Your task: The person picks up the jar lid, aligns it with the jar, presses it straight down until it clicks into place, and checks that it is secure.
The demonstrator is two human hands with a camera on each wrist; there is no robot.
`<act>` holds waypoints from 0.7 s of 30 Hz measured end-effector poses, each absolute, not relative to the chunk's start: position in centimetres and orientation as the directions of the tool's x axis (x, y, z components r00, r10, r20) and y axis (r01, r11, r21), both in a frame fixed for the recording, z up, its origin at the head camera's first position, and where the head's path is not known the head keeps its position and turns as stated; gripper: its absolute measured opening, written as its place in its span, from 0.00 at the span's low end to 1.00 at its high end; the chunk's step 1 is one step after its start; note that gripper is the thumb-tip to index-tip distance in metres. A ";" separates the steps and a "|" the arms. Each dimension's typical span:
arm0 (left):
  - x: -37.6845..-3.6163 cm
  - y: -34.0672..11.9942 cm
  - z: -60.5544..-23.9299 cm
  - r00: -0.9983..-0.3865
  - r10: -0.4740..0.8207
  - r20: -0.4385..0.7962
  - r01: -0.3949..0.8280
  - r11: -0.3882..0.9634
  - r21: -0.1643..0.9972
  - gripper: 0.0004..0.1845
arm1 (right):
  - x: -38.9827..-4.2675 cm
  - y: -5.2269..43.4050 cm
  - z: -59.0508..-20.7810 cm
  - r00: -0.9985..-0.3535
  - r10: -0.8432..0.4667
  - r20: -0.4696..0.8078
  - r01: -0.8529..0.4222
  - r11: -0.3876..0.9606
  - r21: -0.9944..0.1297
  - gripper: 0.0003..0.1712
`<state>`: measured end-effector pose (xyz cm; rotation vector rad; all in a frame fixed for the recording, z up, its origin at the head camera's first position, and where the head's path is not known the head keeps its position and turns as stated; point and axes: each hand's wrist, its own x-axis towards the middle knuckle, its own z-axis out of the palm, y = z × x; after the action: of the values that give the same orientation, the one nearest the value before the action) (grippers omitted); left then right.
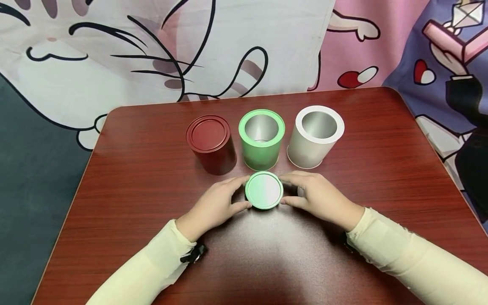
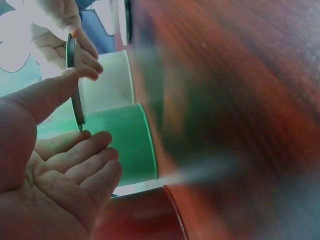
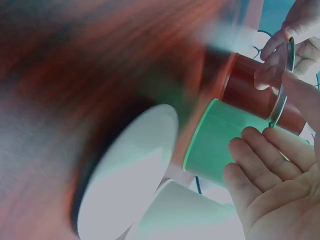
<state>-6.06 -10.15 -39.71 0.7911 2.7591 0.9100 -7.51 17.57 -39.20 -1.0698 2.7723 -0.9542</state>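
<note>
Both hands (image 1: 264,199) pinch round green metal lid (image 1: 264,190).

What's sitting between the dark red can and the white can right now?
The green can, open with no lid on, stands between the dark red can and the white can, apart from both; the head view shows it plainly.
</note>
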 end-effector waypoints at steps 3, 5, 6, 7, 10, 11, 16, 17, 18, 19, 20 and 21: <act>-6.1 -10.3 -39.2 -0.852 0.520 0.056 0.448 0.669 0.593 0.34 | -7.5 17.7 -38.6 -0.764 -0.613 0.198 -0.604 0.575 -0.551 0.27; -6.1 -10.5 -38.8 -0.851 0.520 0.068 0.452 0.661 0.599 0.34 | -7.4 17.7 -38.2 -0.763 -0.611 0.210 -0.608 0.570 -0.552 0.27; -6.1 -10.6 -38.5 -0.850 0.521 0.076 0.456 0.656 0.602 0.34 | -7.4 17.7 -38.1 -0.762 -0.610 0.219 -0.612 0.566 -0.552 0.28; -6.1 -10.6 -38.2 -0.849 0.521 0.084 0.460 0.652 0.604 0.34 | -7.3 17.7 -37.9 -0.760 -0.608 0.230 -0.617 0.562 -0.551 0.28; -6.1 -10.8 -37.3 -0.849 0.519 0.100 0.465 0.644 0.608 0.35 | -7.2 17.7 -37.5 -0.752 -0.601 0.272 -0.633 0.543 -0.552 0.29; -6.1 -10.8 -37.0 -0.848 0.519 0.107 0.469 0.641 0.607 0.35 | -7.2 17.7 -37.4 -0.749 -0.597 0.286 -0.639 0.536 -0.552 0.29; -5.9 -10.8 -35.8 -0.845 0.516 0.138 0.485 0.632 0.605 0.35 | -7.2 17.8 -36.3 -0.732 -0.592 0.336 -0.664 0.513 -0.543 0.31; -5.9 -10.8 -35.7 -0.844 0.516 0.145 0.489 0.629 0.605 0.35 | -7.2 17.8 -36.1 -0.729 -0.593 0.342 -0.669 0.510 -0.540 0.31; -5.9 -10.9 -35.5 -0.842 0.517 0.157 0.495 0.623 0.605 0.35 | -7.1 17.9 -35.8 -0.725 -0.594 0.349 -0.674 0.507 -0.537 0.32; -5.9 -10.8 -35.3 -0.838 0.518 0.170 0.503 0.615 0.606 0.35 | -7.1 17.9 -35.5 -0.722 -0.594 0.354 -0.678 0.506 -0.533 0.33; -5.9 -10.9 -35.1 -0.834 0.519 0.186 0.513 0.607 0.608 0.35 | -7.1 18.0 -35.2 -0.719 -0.594 0.360 -0.682 0.504 -0.529 0.33; -5.9 -10.9 -34.9 -0.831 0.518 0.203 0.521 0.598 0.609 0.36 | -7.1 18.0 -34.9 -0.716 -0.595 0.366 -0.687 0.502 -0.526 0.34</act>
<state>-5.94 -10.87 -34.93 0.9147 2.8120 1.0741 -7.14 18.00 -34.94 -1.2190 2.8399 -1.0970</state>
